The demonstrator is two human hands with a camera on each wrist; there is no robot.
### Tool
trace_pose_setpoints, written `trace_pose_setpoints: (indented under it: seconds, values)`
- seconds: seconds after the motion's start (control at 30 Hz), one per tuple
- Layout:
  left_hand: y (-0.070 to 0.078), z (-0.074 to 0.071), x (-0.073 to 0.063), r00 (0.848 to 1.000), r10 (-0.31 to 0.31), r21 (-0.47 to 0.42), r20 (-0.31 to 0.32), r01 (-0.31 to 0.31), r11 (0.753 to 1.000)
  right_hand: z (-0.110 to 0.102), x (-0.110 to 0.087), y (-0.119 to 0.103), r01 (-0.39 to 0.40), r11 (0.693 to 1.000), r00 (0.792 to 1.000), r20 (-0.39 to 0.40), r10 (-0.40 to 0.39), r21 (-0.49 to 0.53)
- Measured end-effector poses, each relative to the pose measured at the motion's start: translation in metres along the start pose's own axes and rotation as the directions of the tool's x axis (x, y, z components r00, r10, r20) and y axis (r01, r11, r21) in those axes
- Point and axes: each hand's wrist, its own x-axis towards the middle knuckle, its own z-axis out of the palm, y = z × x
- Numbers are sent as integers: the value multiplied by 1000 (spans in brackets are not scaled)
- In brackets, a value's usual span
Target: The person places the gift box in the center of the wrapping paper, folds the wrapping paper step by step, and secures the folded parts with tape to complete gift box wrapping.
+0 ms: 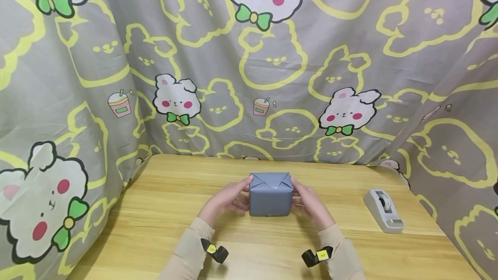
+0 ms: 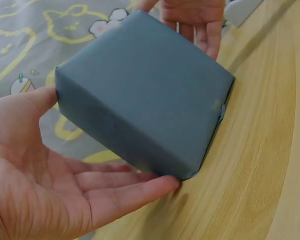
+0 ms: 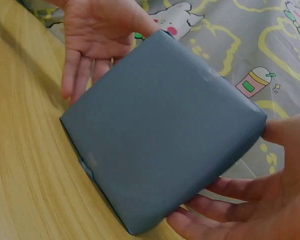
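Note:
A box wrapped in blue-grey paper (image 1: 271,202) is held between both hands over the middle of the table. Folded flaps form a V on its top face. My left hand (image 1: 228,198) grips its left side; in the left wrist view the thumb is at one edge and the fingers (image 2: 135,197) lie along the opposite edge. On the other side my right hand (image 1: 309,202) holds it likewise, thumb near a top corner and fingertips (image 3: 182,222) at the lower edge. A small crumpled bit of paper shows along the bottom edge. Whether the box touches the table I cannot tell.
A light grey tape dispenser (image 1: 384,213) with a roll in it stands on the right of the wooden table (image 1: 163,211). Grey curtains (image 1: 218,64) with rabbit prints hang behind the table and along both sides.

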Motion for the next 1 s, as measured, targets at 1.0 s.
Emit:
trace_pose_setpoints:
  seconds: [1.0]
  values:
    - [-20, 3, 17, 961, 255, -93, 109, -245, 965, -20, 18, 33, 183, 979, 957, 245, -155, -94]
